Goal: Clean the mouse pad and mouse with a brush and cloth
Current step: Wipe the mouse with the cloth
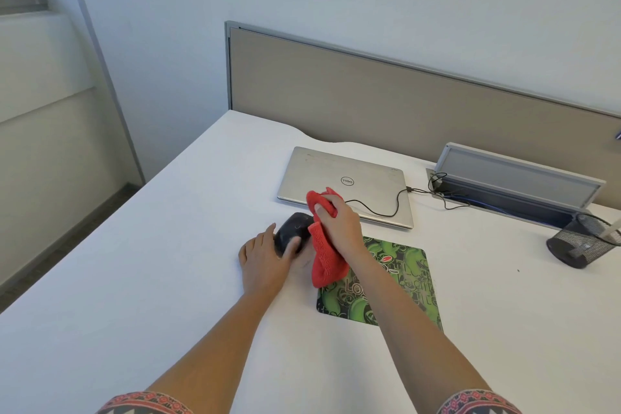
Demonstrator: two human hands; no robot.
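Observation:
A black mouse point(293, 229) sits on the white desk just left of the green patterned mouse pad point(396, 286). My left hand point(265, 260) grips the mouse from the near side, thumb and fingers round its body. My right hand point(341, 227) holds a red cloth point(325, 257) bunched in its fingers, pressed against the right side of the mouse; the cloth's loose end hangs down over the pad's left edge. No brush is in view.
A shut silver laptop point(346, 181) lies behind the hands, its black cable point(396, 208) running to a cable box point(517, 181) at the back right. A black mesh pen cup point(581, 242) stands at the right edge. A beige partition point(403, 91) backs the desk.

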